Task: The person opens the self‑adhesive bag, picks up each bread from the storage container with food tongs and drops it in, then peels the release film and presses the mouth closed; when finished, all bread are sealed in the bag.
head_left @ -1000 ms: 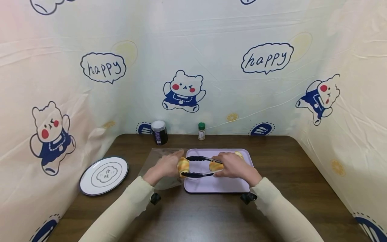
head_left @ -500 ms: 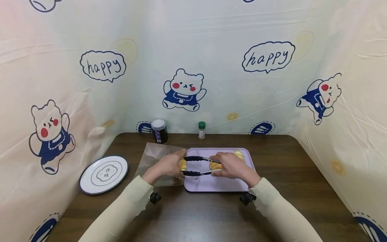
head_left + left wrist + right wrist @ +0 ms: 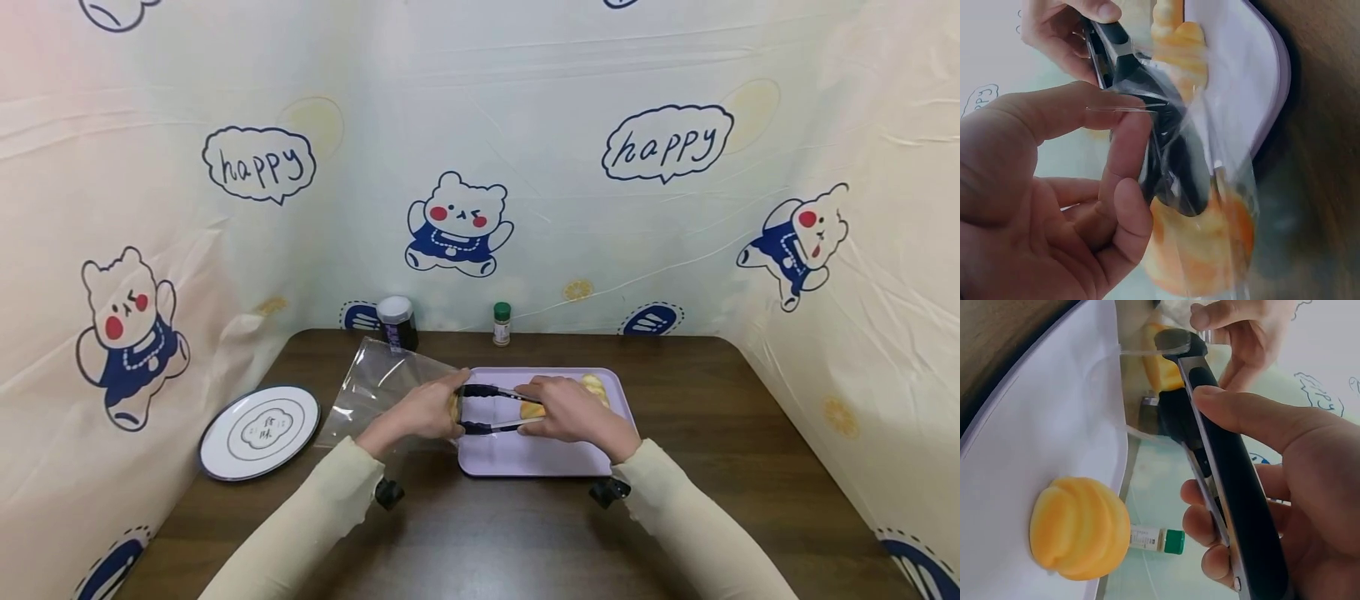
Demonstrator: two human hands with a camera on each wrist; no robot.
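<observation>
My left hand (image 3: 423, 410) pinches the mouth of a clear plastic bag (image 3: 378, 385) between thumb and fingers. My right hand (image 3: 573, 411) grips black-and-silver tongs (image 3: 1229, 469) by the handles, thumb on top. The tongs' black tips reach inside the bag, beside a golden bread roll (image 3: 1200, 250) seen through the plastic in the left wrist view. In the head view my left hand hides most of that roll. Another bread roll (image 3: 1079, 528) lies on the lilac tray (image 3: 525, 460), below my right hand. A third, paler bread piece (image 3: 595, 386) rests at the tray's far right.
A white plate (image 3: 260, 432) with a dark rim stands at the left of the brown table (image 3: 510, 533). Toward the back are a dark jar (image 3: 397, 323) with a white lid and a small green-capped shaker (image 3: 502, 323). A printed cloth backdrop (image 3: 555, 208) surrounds the table.
The bread roll at the tongs' tips has passed from view behind my left hand. The bag's far corner has risen and spread toward the jar. Both hands keep their grips.
</observation>
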